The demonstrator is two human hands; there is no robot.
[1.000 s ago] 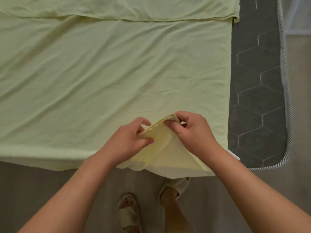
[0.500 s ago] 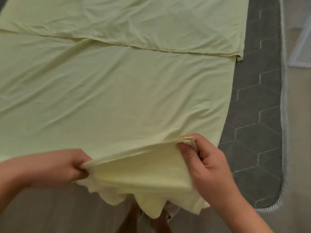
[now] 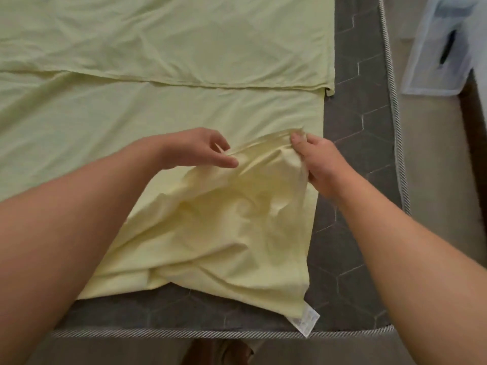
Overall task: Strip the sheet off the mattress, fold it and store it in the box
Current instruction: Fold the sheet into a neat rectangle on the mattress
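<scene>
- Sheet (image 3: pixel 184 114), pale yellow-green and creased, lies spread over most of a dark grey mattress (image 3: pixel 355 154) quilted in hexagons. Its far part is doubled over, with a hem running across the bed.
- The sheet's near right corner is turned back on itself in a rumpled flap. A white label (image 3: pixel 307 321) hangs at the flap's near edge.
- The left hand (image 3: pixel 195 148) has its grip pinching the flap's top fold between thumb and forefinger.
- The right hand (image 3: pixel 319 162) has its grip pinching the same fold near the sheet's right edge, thumb on top.
- The mattress shows bare along its right side and near edge, trimmed with striped piping (image 3: pixel 395 154).
- A beige floor (image 3: pixel 434 180) lies beyond, where a clear plastic box (image 3: pixel 437 48) stands at top right, well apart from the sheet.
</scene>
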